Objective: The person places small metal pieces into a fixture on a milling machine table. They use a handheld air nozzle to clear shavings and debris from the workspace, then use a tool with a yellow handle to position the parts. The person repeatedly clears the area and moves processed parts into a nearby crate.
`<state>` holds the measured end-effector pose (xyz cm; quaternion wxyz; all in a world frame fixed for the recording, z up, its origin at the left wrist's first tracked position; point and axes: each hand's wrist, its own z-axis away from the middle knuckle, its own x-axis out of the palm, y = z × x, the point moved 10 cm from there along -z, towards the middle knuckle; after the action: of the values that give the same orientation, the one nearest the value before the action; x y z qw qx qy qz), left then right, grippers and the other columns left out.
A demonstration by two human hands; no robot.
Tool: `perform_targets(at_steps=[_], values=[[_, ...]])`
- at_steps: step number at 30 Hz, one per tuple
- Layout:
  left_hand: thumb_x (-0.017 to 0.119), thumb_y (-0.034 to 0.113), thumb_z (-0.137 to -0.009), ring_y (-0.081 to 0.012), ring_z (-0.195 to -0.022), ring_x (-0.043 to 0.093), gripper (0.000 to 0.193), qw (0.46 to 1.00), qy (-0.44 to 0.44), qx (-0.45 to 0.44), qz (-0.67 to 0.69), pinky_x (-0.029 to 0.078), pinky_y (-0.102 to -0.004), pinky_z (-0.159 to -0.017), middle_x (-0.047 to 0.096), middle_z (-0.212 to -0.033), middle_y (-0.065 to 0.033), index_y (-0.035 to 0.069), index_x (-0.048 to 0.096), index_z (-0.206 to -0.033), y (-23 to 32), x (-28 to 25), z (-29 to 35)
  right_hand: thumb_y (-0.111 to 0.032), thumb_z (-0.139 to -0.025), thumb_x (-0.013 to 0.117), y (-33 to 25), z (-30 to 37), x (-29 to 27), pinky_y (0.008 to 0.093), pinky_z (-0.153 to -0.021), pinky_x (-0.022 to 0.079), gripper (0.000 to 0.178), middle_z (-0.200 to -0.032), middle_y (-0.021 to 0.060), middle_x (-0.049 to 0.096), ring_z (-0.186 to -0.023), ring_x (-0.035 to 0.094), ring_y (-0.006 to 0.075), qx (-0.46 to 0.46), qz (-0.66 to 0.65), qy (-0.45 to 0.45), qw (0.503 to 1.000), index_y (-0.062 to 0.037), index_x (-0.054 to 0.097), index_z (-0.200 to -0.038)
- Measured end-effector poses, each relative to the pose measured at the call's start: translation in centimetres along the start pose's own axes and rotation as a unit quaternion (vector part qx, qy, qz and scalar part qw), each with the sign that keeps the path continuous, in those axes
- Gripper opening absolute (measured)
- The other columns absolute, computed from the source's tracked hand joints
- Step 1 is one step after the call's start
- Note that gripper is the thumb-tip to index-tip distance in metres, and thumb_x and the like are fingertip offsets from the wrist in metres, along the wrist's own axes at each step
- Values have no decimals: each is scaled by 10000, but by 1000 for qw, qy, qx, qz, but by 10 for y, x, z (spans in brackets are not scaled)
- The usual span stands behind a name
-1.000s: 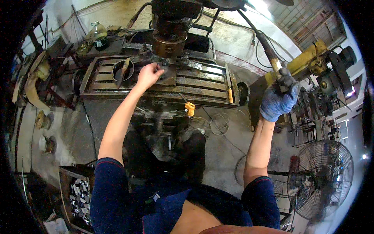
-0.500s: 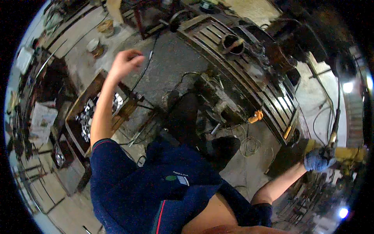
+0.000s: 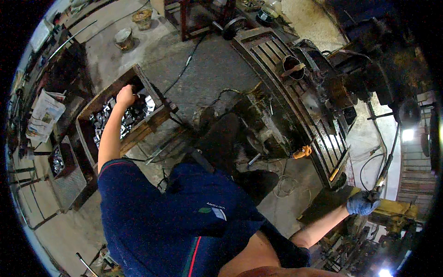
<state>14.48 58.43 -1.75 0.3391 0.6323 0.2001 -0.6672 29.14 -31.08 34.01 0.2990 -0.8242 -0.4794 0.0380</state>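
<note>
Bare and curled, my left hand (image 3: 125, 96) is over the wooden box (image 3: 86, 135) on the left, at the far side of a heap of small shiny metal pieces (image 3: 130, 116). Its fingertips are partly hidden, and what they hold, if anything, is too small to make out. On the far right my right hand (image 3: 362, 203), in a blue-grey work glove, is closed round the lower end of a lever handle (image 3: 379, 184). The lever's dark rod rises away from the glove.
A slotted machine table (image 3: 295, 99) runs diagonally on the right, bearing a round pot (image 3: 292, 67). An orange knob (image 3: 302, 152) juts from its near side. Two buckets (image 3: 123, 39) stand on the floor at the back left. A cable (image 3: 188, 60) crosses the floor.
My left hand has moved left and down from above the floor to the metal pieces in the box. The right hand still grips the lever. The whole view has shifted slightly.
</note>
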Motion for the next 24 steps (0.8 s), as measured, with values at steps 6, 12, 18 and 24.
perform_targets(at_steps=[6, 12, 18, 24], values=[[614, 224, -721, -308, -916, 590, 264, 991, -56, 28, -118, 481, -412, -739, 615, -981, -127, 88, 596, -946, 8, 30, -13, -108, -794, 538, -38, 1, 17, 313, -658, 432, 108, -741, 84, 562, -694, 503, 187, -135, 214, -35, 967, -5, 567, -780], [544, 185, -763, -288, -927, 594, 224, 986, -86, 27, -142, 481, -400, -739, 618, -985, -114, 98, 597, -962, 28, 30, -20, -169, -844, 460, -33, -13, -1, 293, -744, 433, 261, -936, 133, 615, -787, 551, 177, -155, 178, -31, 971, 44, 598, -904], [509, 123, -758, -340, -890, 580, 135, 999, -9, 25, -45, 464, -434, -724, 608, -909, -159, 45, 539, -864, 7, 29, -37, -238, -855, 487, -16, -30, -13, 295, -789, 407, 319, -935, 124, 616, -842, 549, 181, 1, -20, 13, 1000, 56, 589, -928], [574, 113, -700, -331, -885, 579, 176, 987, -67, 103, -100, 472, -429, -710, 608, -894, -145, 58, 539, -864, 10, 49, -35, -199, -848, 466, 5, -58, -33, 357, -835, 425, 272, -917, 141, 606, -830, 554, 242, 56, -78, 9, 995, 29, 579, -943]])
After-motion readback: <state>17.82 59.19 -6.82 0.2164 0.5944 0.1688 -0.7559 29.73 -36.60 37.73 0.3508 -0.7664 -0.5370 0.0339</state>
